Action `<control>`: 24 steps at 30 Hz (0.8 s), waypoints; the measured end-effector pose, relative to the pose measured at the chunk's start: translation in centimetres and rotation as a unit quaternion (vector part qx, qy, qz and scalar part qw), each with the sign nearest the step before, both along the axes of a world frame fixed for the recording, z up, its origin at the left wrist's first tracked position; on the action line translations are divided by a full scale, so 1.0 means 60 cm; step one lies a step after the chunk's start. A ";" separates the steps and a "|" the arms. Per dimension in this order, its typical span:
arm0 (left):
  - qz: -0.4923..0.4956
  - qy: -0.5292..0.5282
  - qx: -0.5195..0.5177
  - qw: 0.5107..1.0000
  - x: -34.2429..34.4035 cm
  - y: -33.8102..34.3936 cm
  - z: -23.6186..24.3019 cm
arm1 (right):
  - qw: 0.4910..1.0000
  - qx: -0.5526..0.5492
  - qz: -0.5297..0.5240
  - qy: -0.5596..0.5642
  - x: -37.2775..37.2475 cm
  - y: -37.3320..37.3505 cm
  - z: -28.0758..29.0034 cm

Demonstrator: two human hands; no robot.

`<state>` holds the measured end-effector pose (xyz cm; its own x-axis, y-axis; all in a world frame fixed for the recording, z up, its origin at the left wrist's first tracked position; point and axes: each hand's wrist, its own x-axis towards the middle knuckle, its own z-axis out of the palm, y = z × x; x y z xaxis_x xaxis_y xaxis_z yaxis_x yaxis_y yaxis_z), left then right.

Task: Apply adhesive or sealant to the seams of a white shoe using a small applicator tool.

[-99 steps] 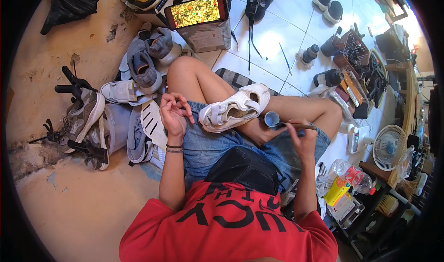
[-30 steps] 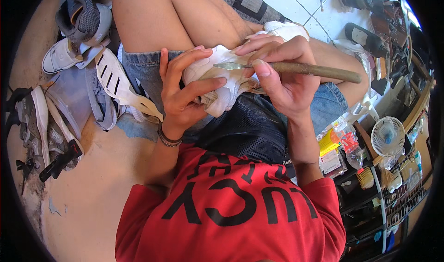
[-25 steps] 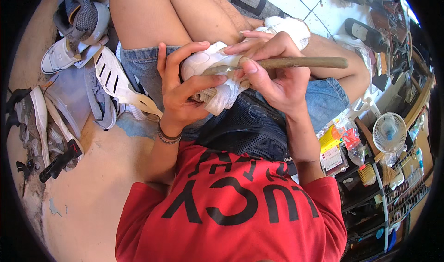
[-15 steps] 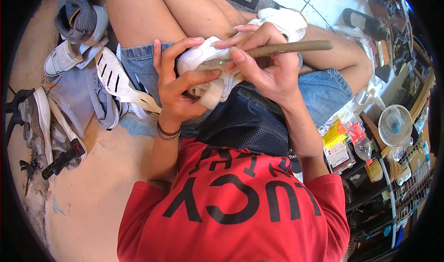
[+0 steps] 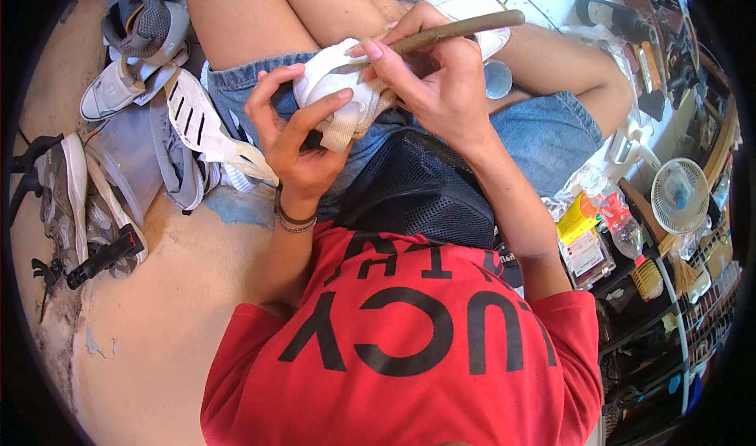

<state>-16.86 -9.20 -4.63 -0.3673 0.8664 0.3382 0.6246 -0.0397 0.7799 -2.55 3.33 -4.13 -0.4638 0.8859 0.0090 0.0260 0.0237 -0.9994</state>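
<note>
Over my lap, a white shoe (image 5: 321, 83) with a beige fabric tab is gripped at its left end by my left hand (image 5: 295, 135), fingers and thumb curved round it. My right hand (image 5: 441, 76) pinches a slim tool with a long brown handle (image 5: 465, 27), which points up to the right. The tool's working end lies at the shoe's upper edge, mostly hidden by my fingers. Just beyond my right wrist shows a small round pale-blue container (image 5: 497, 79). Another white shoe (image 5: 472, 20) appears behind my right hand.
Grey and white shoes (image 5: 146, 20) and a loose white sole (image 5: 197, 127) lie to my left, near a black-handled tool (image 5: 106, 257). At right stand a small white fan (image 5: 679, 196), a plastic bottle (image 5: 626, 233), a yellow box (image 5: 577, 219), a brush (image 5: 647, 279) and a dark bottle (image 5: 614, 19).
Both hands have shifted slightly left, and the right has moved upward with the brown-handled tool. The shoe is turned a little, and the pale-blue container has come into sight.
</note>
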 end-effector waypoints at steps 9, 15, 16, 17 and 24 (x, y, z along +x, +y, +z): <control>-0.034 -0.032 0.011 0.999 0.004 -0.006 -0.007 | 0.998 -0.005 0.042 -0.053 0.003 -0.004 0.008; -0.012 -0.050 0.030 0.998 0.005 -0.007 -0.020 | 0.996 -0.024 -0.038 -0.083 -0.012 -0.009 0.015; -0.013 -0.050 0.032 0.998 0.006 -0.005 -0.020 | 0.996 -0.023 -0.038 -0.082 -0.012 -0.009 0.014; -0.014 -0.051 0.034 0.998 0.005 -0.003 -0.021 | 0.996 -0.036 -0.041 -0.067 -0.011 -0.008 0.014; -0.047 -0.066 0.027 0.996 -0.002 -0.002 -0.013 | 0.998 -0.060 0.003 -0.030 0.003 -0.009 0.012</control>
<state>-16.98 -9.30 -5.40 -0.3302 0.8808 0.3393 0.5087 -0.1368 0.8500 -2.35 2.77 -3.43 -0.4650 0.8765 -0.1246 0.0861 -0.0953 -0.9917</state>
